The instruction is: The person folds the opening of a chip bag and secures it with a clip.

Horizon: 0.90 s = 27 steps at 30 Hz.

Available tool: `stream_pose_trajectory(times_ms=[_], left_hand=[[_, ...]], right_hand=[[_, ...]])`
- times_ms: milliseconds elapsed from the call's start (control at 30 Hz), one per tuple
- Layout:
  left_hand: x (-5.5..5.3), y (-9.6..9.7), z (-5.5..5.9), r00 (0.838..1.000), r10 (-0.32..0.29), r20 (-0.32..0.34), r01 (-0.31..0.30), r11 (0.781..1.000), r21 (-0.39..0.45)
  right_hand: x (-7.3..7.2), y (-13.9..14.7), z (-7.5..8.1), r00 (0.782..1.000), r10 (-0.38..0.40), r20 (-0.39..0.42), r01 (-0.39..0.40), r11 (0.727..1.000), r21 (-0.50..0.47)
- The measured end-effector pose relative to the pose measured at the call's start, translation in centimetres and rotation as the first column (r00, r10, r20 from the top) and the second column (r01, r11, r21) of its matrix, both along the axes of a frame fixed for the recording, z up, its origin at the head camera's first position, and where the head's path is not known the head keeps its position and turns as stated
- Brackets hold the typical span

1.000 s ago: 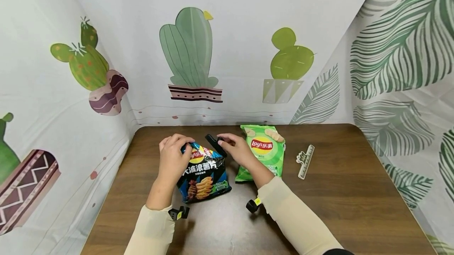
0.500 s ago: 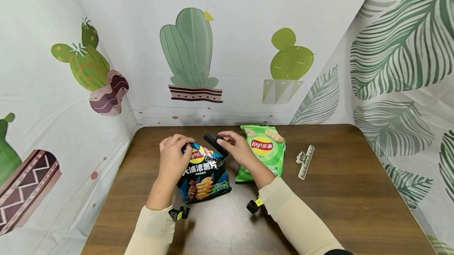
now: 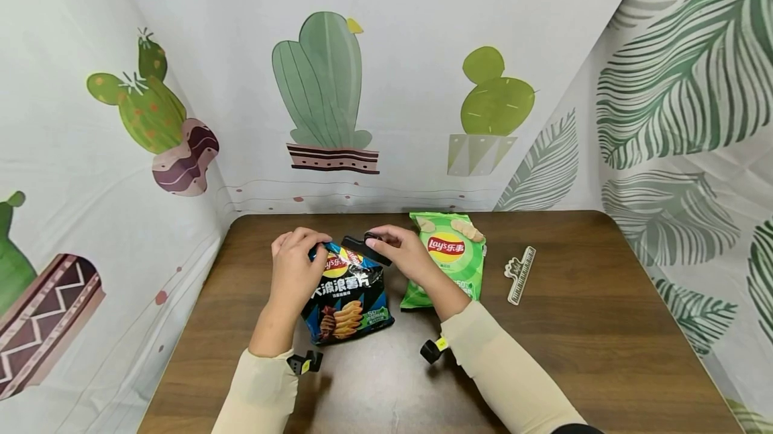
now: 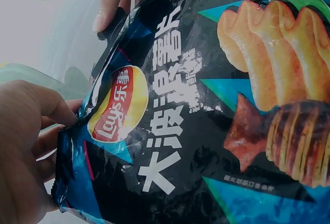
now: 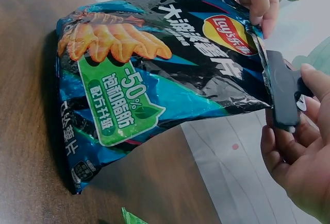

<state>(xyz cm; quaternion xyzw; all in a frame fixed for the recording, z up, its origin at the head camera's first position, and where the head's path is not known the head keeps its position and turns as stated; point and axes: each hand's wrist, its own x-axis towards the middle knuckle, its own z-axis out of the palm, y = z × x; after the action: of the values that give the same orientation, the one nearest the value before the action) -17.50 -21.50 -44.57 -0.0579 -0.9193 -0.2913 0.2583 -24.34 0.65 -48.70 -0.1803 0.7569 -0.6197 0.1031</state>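
A black-and-blue Lay's chip bag [image 3: 347, 300] stands upright, leaning slightly, on the wooden table. At its top left corner, my left hand [image 3: 297, 266] pinches the edge between thumb and fingers, as the left wrist view of the hand [image 4: 26, 147] also shows. My right hand [image 3: 406, 253] grips a black bag clip [image 5: 283, 92] by its handle, thumb on one side and fingers on the other. The clip lies along the right part of the bag's top edge, very close to it. Whether its bars are around the edge I cannot tell.
Behind my right forearm lies a green Lay's bag [image 3: 443, 263]. Farther right on the brown table [image 3: 580, 340] is a pale ruler-shaped clip [image 3: 521, 276]. A white cloth [image 3: 410, 85] printed with cacti hangs along the table's back edge.
The black clip has tilted flatter and shifted slightly left, coming more in line with the bag's top edge. My left hand and the bag have stayed in place.
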Motion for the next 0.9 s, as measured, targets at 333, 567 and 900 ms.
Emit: stream_pose_trajectory(times_ms=[333, 567, 900], left_hand=[[0.04, -0.07, -0.14, 1.000, 0.003, 0.000, -0.003, 1.000, -0.003], [0.06, -0.08, -0.20, 1.000, 0.002, 0.002, -0.002, 1.000, 0.002], [-0.05, -0.07, -0.17, 1.000, 0.001, -0.008, -0.001, 1.000, -0.002]], right_hand=[[0.02, -0.13, -0.06, 1.000, -0.003, 0.014, 0.003, 1.000, 0.001], [0.26, -0.20, 0.09, 0.999, -0.016, 0.029, 0.017, 0.999, -0.028], [0.21, -0.26, -0.22, 0.997, 0.006, 0.071, 0.004, 0.990, -0.144]])
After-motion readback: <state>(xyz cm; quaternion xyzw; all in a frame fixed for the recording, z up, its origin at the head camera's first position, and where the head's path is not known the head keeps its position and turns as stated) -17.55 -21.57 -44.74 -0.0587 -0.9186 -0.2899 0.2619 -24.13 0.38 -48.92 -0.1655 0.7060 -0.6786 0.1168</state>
